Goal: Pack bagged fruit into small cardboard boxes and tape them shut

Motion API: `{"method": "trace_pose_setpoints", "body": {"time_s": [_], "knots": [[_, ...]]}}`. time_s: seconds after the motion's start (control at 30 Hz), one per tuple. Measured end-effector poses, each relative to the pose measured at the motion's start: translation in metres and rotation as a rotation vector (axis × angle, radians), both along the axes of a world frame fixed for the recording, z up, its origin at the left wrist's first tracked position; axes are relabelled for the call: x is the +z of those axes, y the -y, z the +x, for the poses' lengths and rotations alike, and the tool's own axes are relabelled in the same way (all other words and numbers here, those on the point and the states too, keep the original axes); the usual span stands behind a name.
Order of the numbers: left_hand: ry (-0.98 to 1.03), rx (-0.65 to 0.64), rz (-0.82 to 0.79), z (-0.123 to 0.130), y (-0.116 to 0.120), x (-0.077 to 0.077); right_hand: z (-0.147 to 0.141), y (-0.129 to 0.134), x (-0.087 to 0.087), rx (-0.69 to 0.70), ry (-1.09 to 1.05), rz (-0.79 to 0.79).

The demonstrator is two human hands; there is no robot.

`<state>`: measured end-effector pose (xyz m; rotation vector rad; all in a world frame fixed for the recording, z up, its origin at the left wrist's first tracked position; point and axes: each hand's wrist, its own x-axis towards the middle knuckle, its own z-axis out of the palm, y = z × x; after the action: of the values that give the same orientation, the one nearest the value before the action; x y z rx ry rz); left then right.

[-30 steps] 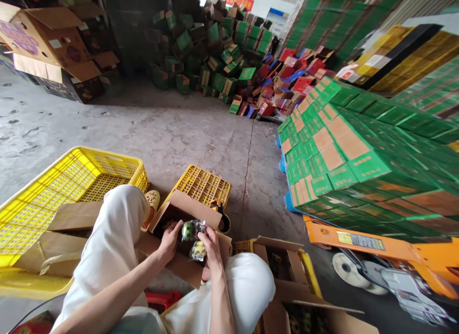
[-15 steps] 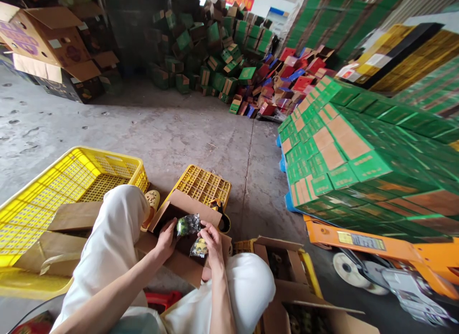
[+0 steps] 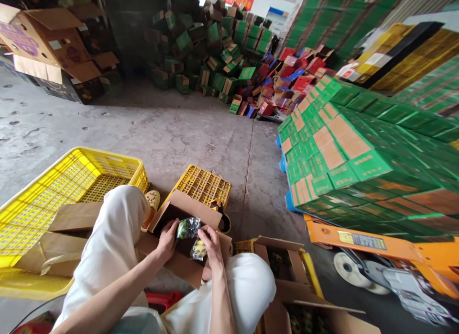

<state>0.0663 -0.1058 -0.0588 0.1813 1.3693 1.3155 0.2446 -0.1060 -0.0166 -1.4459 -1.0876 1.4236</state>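
Over an open cardboard box between my knees, my left hand is closed on the left end of a clear plastic packet with something round and green in it. My right hand has its thumb and fingers pinched by the packet's right end. Just below that hand is a second clear packet with yellowish and dark contents, seemingly held against the palm. Exactly what fruit or item is inside cannot be made out. The box's interior is dark.
A yellow crate with cardboard stands left; an upturned yellow crate lies ahead. Open boxes with dark round items sit right. Beyond are an orange pallet jack, stacked green boxes and a heap of cartons.
My right hand has shifted slightly left and down, its fingertips closer to the green packet's end. My left hand and the box stay nearly still.
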Motion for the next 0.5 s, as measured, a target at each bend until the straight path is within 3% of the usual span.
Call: {"method": "trace_pose_setpoints", "body": {"time_s": [0.27,0.5], "knots": [[-0.016,-0.027,0.022,0.002,-0.004,0.010,-0.001,0.006,0.013,-0.041,-0.220,-0.139],[0.018,-0.088,0.043,0.002,-0.001,0.016,0.002,0.002,0.007,-0.076,-0.248,-0.109]]}}
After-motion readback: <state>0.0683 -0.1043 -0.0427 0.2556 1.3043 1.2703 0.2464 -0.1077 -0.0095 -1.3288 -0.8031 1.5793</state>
